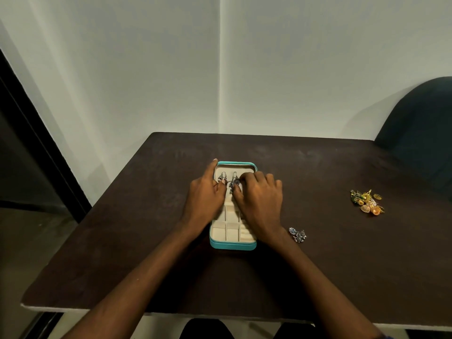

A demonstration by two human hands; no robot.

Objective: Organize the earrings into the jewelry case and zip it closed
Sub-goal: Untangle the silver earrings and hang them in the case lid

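A teal jewelry case (pixel 232 245) lies open flat on the dark table, its cream lining divided into small compartments. Silver dangling earrings (pixel 223 177) hang in its far half. My left hand (pixel 204 199) rests on the case's left side, index finger stretched along the far left rim, thumb near an earring. My right hand (pixel 259 204) covers the right side and pinches a silver earring (pixel 236 183) with curled fingers at the middle of the far half. A silver-blue earring pair (pixel 297 234) lies just right of the case. A heap of gold earrings (pixel 367 202) sits further right.
The brown table (pixel 122 241) stands against a white wall corner, with its front edge close to my knees. A dark chair back (pixel 420 133) rises behind the table's right end. A dark door frame runs down the left.
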